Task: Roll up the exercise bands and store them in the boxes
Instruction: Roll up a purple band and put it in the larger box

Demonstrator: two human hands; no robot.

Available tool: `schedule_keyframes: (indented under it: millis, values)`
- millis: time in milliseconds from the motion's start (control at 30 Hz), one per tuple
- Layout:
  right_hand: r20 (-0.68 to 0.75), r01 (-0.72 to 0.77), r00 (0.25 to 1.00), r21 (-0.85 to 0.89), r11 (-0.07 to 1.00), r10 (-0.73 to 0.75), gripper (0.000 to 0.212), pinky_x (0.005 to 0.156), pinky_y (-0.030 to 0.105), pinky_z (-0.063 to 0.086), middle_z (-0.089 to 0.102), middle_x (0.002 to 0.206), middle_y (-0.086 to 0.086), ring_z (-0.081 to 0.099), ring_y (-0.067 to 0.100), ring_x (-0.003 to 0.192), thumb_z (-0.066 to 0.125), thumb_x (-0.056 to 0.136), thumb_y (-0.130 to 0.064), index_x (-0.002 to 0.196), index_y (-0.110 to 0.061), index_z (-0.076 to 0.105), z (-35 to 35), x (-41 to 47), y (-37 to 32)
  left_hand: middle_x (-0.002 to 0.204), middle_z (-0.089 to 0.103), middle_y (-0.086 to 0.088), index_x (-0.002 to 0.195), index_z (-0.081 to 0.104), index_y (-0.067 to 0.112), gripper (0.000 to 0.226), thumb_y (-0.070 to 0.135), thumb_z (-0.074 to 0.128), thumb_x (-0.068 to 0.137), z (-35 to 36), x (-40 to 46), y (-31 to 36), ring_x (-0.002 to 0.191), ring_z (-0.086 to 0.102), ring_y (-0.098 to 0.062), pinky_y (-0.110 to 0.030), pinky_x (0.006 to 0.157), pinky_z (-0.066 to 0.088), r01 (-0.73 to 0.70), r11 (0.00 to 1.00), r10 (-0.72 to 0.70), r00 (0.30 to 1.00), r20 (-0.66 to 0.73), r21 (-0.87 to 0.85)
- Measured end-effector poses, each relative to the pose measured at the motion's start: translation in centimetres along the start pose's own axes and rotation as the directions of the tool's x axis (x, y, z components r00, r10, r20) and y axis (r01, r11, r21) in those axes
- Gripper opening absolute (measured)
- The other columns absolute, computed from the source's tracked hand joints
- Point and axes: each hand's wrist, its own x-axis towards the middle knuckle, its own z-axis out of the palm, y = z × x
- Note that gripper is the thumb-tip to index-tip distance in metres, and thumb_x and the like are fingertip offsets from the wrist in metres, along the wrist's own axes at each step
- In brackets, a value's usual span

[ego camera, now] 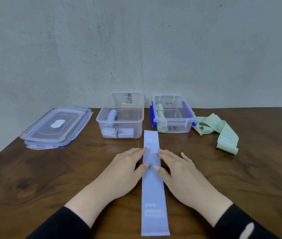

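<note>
Both hands, the left hand [128, 163] and right hand [176, 164], lay flat, fingers straight, flanking the blue band [152, 183]; rolling tightly from one end seemed best.

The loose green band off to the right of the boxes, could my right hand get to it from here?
Probably yes. The loose green band lies in the open on the table, and nothing stands between it and your right hand.

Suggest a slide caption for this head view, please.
Both hands flatten a blue band before two clear boxes.
</note>
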Motion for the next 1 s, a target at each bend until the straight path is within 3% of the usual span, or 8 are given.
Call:
schedule_keyframes:
  millis: [267,467,633,700,767,867,933,1000]
  values:
    - [0.0,-0.017,1.0,-0.006,1.0,0.017,0.052,0.124,0.04,0.01,0.03,0.159,-0.014,0.019,0.001,0.148,0.031,0.103,-0.05,0.152,-0.032,0.03,-0.1,2.2,0.2,0.157,0.026,0.014,0.151,0.028,0.034,0.05,0.04,0.038,0.103,-0.4,0.5,0.7,0.145,0.018,-0.005,-0.022,0.116,0.009,0.022,0.999,-0.022,1.0,-0.004,0.038]
    - [-0.052,-0.064,0.996,0.095,0.993,0.069,0.047,0.12,0.039,0.027,0.041,0.15,-0.016,0.04,0.005,0.137,0.044,0.1,-0.047,0.146,-0.033,0.039,-0.9,2.0,0.2,0.147,0.042,0.018,0.143,0.042,0.036,0.043,0.036,0.046,0.1,-0.4,0.6,-0.1,0.135,0.038,-0.005,-0.026,0.113,0.029,0.027,1.0,-0.027,0.997,-0.073,0.009]
    - [-0.03,-0.029,0.999,0.06,0.998,0.031,0.046,0.122,0.036,0.016,0.042,0.15,-0.017,0.034,0.004,0.141,0.044,0.101,-0.046,0.144,-0.034,0.042,-1.1,1.5,0.2,0.147,0.044,0.018,0.14,0.047,0.035,0.04,0.034,0.046,0.1,-0.9,0.1,0.0,0.137,0.035,-0.002,-0.031,0.119,0.023,-0.009,1.0,0.01,1.0,-0.029,0.019]
    - [-0.028,0.005,1.0,0.069,0.998,-0.003,0.041,0.121,0.036,0.025,0.044,0.145,-0.021,0.04,0.0,0.135,0.047,0.099,-0.046,0.139,-0.036,0.048,-1.6,0.8,0.0,0.145,0.044,0.019,0.139,0.048,0.036,0.041,0.037,0.05,0.098,-1.0,-0.3,0.0,0.135,0.037,-0.001,-0.032,0.117,0.028,-0.02,1.0,0.021,0.999,-0.028,0.021]
    - [-0.023,0.097,0.995,0.119,0.988,-0.095,0.026,0.103,0.026,0.045,0.055,0.123,-0.024,0.053,-0.001,0.114,0.054,0.096,-0.046,0.121,-0.039,0.059,-2.4,-0.5,-0.3,0.137,0.048,0.022,0.132,0.053,0.037,0.037,0.04,0.054,0.095,-1.2,-0.9,0.0,0.126,0.043,0.001,-0.029,0.111,0.036,-0.056,0.998,0.056,0.998,-0.035,0.011]
    - [0.095,0.201,0.965,0.319,0.926,-0.242,0.009,0.076,0.022,0.047,0.061,0.089,-0.011,0.056,0.01,0.086,0.067,0.09,-0.038,0.088,-0.03,0.063,-3.8,-2.9,-0.8,0.109,0.054,0.022,0.106,0.06,0.036,0.015,0.038,0.058,0.092,-1.4,-2.3,0.7,0.106,0.052,-0.001,-0.024,0.093,0.044,-0.186,0.981,0.184,0.982,-0.043,-0.054]
    - [0.232,0.226,0.915,0.382,0.896,-0.329,0.018,0.081,0.024,0.045,0.061,0.086,-0.008,0.056,0.014,0.087,0.071,0.087,-0.04,0.08,-0.026,0.061,-4.3,-4.3,-0.7,0.097,0.054,0.017,0.092,0.059,0.033,0.003,0.035,0.06,0.091,-1.8,-3.4,1.5,0.098,0.054,-0.007,-0.024,0.084,0.045,-0.274,0.957,0.275,0.962,-0.007,-0.09]
    - [0.332,0.279,0.86,0.327,0.903,-0.386,0.023,0.094,0.025,0.039,0.06,0.093,-0.009,0.054,0.014,0.1,0.07,0.085,-0.049,0.082,-0.027,0.062,-4.4,-5.0,-0.4,0.088,0.055,0.012,0.082,0.058,0.028,0.01,0.034,0.063,0.09,-2.2,-4.3,2.1,0.09,0.054,-0.011,-0.024,0.078,0.045,-0.337,0.931,0.349,0.934,0.071,-0.14]
